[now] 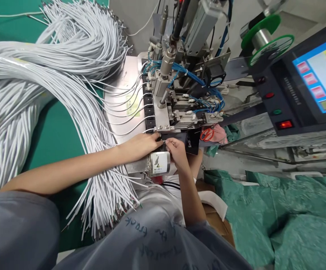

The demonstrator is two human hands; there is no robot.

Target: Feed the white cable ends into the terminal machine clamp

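My left hand (143, 147) reaches across the white cables (75, 82) to the front end of the machine's row of black cable holders (150, 111). Its fingers are bent together at the last holder, and what lies under them is hidden. Just to the right, my right hand (176, 150) is closed in a pinch, fingertips almost meeting those of my left hand. A tiny light-coloured tip shows between the two hands, too small to name. Several white cables run from the big bundle into the holders of the soldering-type machine (163, 86).
A control panel with a lit touchscreen (322, 75) stands at the right, below a green wire spool (264, 39). A round metal part with a white label (159, 163) sits just below my hands. Green sheeting (264, 213) covers the lower right. The green table (50, 131) lies left.
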